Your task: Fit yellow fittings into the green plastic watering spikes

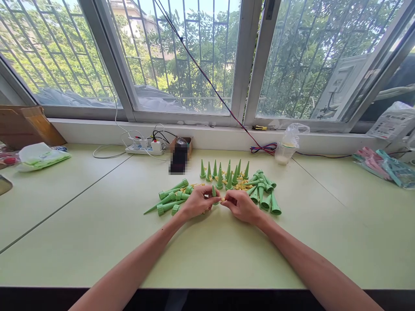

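Observation:
My left hand (197,202) is closed round a green cone-shaped spike (214,191) whose tip points up between the fingers. My right hand (241,205) pinches a small yellow piece (222,199) right against the spike's base. Both hands meet just above the pale green table (97,224). To the left lies a pile of green spikes on their sides (170,199). Behind the hands several spikes stand upright (223,172). Small yellow pieces (241,185) are scattered among them. More spikes lie in a heap to the right (264,192).
A white power strip with plugs (145,147) and a small brown box (181,144) sit near the window sill. A plastic bag over a cup (287,147) stands at the back right. Packets (385,166) lie far right, a wipes pack (40,155) far left.

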